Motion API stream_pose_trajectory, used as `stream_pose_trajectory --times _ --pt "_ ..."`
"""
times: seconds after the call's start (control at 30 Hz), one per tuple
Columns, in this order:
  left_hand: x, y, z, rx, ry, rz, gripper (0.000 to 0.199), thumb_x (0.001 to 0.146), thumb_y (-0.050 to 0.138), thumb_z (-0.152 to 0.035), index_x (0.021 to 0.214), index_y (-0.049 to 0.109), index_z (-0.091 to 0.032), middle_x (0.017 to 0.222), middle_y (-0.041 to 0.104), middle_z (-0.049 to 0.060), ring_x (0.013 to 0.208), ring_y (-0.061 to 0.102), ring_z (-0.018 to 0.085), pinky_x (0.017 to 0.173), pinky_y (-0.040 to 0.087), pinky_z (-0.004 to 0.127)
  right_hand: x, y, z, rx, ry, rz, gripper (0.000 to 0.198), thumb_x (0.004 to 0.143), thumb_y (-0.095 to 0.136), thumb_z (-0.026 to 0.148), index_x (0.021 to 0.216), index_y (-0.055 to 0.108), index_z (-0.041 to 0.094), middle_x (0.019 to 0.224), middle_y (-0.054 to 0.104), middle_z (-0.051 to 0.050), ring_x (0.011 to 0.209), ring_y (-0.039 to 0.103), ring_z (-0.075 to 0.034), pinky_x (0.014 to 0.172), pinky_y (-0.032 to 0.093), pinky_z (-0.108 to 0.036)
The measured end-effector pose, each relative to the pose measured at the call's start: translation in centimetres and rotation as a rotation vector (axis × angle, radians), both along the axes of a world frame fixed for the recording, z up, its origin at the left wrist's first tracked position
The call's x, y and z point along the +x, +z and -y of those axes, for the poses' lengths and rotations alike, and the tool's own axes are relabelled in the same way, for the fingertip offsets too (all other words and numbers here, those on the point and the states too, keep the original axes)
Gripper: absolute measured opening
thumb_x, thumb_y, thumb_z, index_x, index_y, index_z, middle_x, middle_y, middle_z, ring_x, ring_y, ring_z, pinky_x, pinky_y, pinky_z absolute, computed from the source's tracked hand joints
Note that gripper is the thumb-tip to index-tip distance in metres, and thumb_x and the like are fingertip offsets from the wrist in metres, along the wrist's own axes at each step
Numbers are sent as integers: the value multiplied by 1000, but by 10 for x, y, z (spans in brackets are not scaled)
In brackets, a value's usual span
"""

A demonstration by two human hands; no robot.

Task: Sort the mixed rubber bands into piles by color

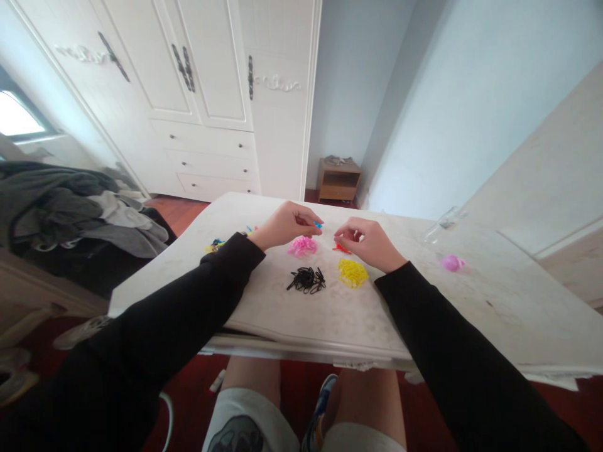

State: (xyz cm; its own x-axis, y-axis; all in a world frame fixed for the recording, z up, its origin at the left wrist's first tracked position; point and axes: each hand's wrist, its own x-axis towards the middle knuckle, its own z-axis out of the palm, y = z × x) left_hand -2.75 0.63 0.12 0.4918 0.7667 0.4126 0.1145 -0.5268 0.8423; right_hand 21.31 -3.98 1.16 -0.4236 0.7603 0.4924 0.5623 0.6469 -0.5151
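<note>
Take the pink pile [302,247] as the centre of the dial, with 12 o'clock pointing away from the body. Holding both forearms, in black sleeves [188,314], over the white surface [282,320]. Holding the left hand [293,220] at 12 o'clock, narrow, with thumb and fingers drawn near each other beside small blue pieces [319,225] at 1 o'clock. Holding the right hand [366,240] at 3 o'clock, also narrow, with thumb and fingers close together near a little red pile [341,249]. Too small and soft at the fingertips to tell fairly whether gripping a piece in either hand.

Find a tangle of black loops [307,280] at 6 o'clock, near the centre, and a yellow pile [353,274] at 4 o'clock. See mixed coloured pieces [218,243] at 9 o'clock, near the left wrist. Well apart, towards 3 o'clock, note a purple object [452,263] and, farther back, a clear container [443,226].

Beyond the surface, see a white wardrobe [221,100] at 11 o'clock, a small wooden cabinet [339,177] at 1 o'clock, and heaped clothes [61,194] between 9 and 10 o'clock.
</note>
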Motion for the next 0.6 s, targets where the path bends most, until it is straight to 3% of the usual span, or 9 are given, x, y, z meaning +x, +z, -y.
stream_pose_trajectory --times 0.17,0.43,0.6 --pt "15 -6 6 -81 -35 76 22 71 87 -23 87 78 -12 68 76 6 60 71 14 57 58 22 -5 -2 2 7 75 17 18 86 76 34 86 75 16 70 60 0 62 52 -12 63 42 -29" --pt "22 -7 12 -63 -31 93 14 74 83 -21 82 75 -12 68 75 5 57 69 12 56 58 22 -9 0 6 48 75 15 11 86 68 22 76 70 17 67 60 1 61 50 -11 62 40 -27" --pt "18 -5 12 9 -12 10 20 74 85 -26 85 76 -12 62 71 3 55 68 12 50 51 19 -7 4 6 59 -15 -28 10 84 64 18 75 68 17 64 60 1 59 49 -11 60 40 -27"
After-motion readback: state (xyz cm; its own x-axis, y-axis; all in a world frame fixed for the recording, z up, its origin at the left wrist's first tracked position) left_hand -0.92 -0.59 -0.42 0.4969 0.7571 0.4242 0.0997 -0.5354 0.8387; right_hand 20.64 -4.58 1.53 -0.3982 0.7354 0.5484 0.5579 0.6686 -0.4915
